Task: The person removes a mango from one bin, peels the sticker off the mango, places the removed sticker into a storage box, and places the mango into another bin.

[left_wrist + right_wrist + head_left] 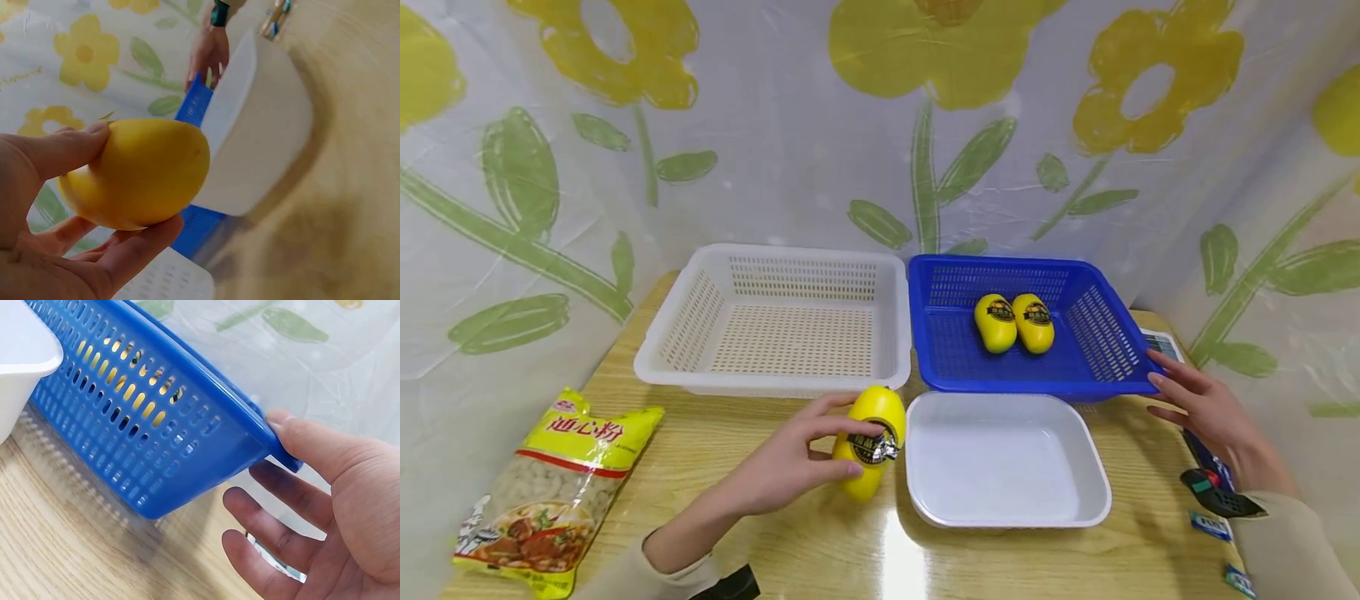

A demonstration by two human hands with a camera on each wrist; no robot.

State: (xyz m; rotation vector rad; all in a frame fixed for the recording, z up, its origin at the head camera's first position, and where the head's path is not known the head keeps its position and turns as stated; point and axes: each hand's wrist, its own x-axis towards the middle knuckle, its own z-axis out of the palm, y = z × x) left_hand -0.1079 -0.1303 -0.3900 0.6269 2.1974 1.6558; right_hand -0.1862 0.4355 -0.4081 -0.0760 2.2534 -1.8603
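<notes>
My left hand (801, 454) holds a yellow mango (880, 404) with a black label, left of the white tub (1003, 521). In the left wrist view the thumb lies on one side of the fruit and the fingers on the other. My right hand (1206, 417) is at the front right corner of the blue basket (1000, 385). The right wrist view shows its thumb (300, 437) on the rim and the index finger just beneath, the other fingers spread below. Two more labelled mangoes, a left one (996, 329) and a right one (1033, 329), lie inside the basket.
A white slotted basket (775, 389) stands left of the blue one. On the left lies a yellow food bag (557, 492). Small packets (1210, 525) lie along the table's right side. Behind the baskets hangs a flowered curtain (775, 167).
</notes>
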